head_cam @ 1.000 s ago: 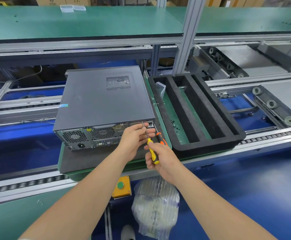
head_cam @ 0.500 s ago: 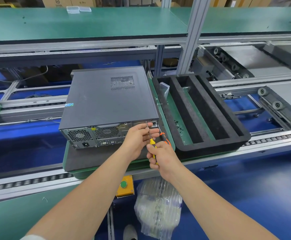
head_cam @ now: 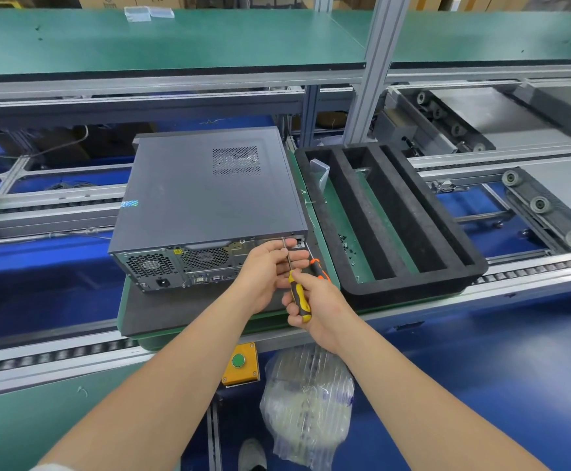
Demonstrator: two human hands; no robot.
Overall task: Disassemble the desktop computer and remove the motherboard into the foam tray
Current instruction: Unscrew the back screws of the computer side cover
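At the rear panel of the desktop computer (head_cam: 209,192), top right corner, a screwdriver (head_cam: 299,297) is gripped by its yellow-and-black handle in the right hand (head_cam: 316,309). Its shaft is pinched near the tip by the left hand (head_cam: 265,270). Computer is laid flat on a dark mat (head_cam: 161,311), cover on. Foam tray (head_cam: 413,287) is set just beside it, to the right.
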